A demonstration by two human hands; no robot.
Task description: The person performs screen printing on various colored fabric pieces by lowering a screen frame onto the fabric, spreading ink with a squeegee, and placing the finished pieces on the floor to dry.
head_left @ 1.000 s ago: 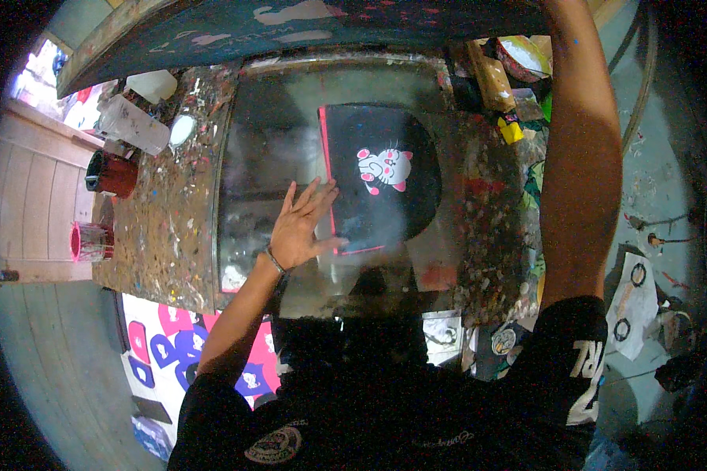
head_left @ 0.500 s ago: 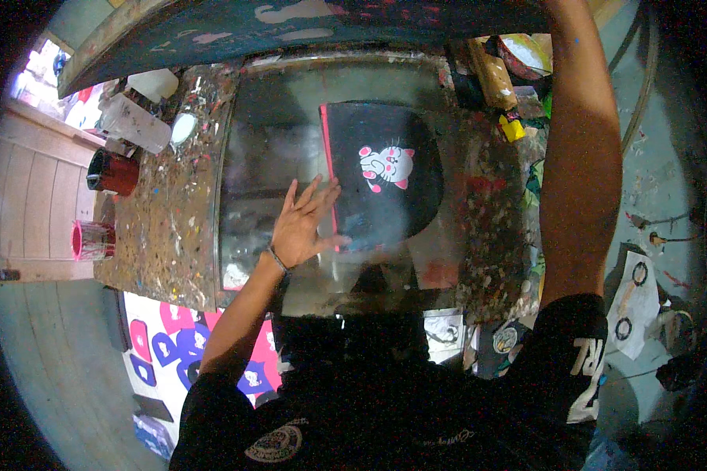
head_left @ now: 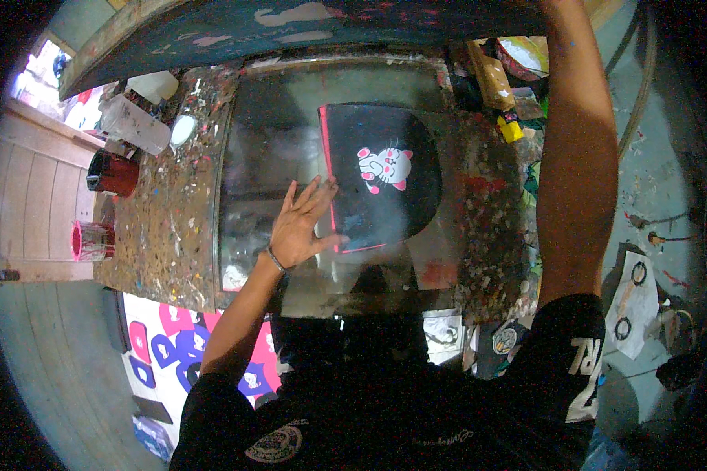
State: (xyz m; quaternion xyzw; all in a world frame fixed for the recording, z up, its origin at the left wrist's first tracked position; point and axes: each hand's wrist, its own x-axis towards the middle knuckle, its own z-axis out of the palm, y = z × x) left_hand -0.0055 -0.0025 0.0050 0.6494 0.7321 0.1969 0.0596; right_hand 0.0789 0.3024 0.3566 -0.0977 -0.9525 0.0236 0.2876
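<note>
A black panel (head_left: 416, 188) with one rounded side and a pink strip along its straight side lies on a glossy dark board (head_left: 267, 141). It bears a white and pink cat print (head_left: 389, 166), turned sideways. My left hand (head_left: 300, 224) rests with fingers spread at the panel's pink edge, its thumb and fingertips touching the near left part of it. A printing screen (head_left: 353, 35) in a wooden frame is raised and tilted over the far side of the board. My right arm reaches up to the screen's right end, and the hand itself is past the upper edge of the picture.
Left of the board, the paint-spattered table (head_left: 169, 235) holds a dark red pot (head_left: 114, 174), a pink-stained cup (head_left: 93, 240) and a whitish jug (head_left: 133, 125). A yellow object (head_left: 511, 129) and a tub (head_left: 524, 56) stand at the far right. Printed pieces (head_left: 192, 341) lie below at left.
</note>
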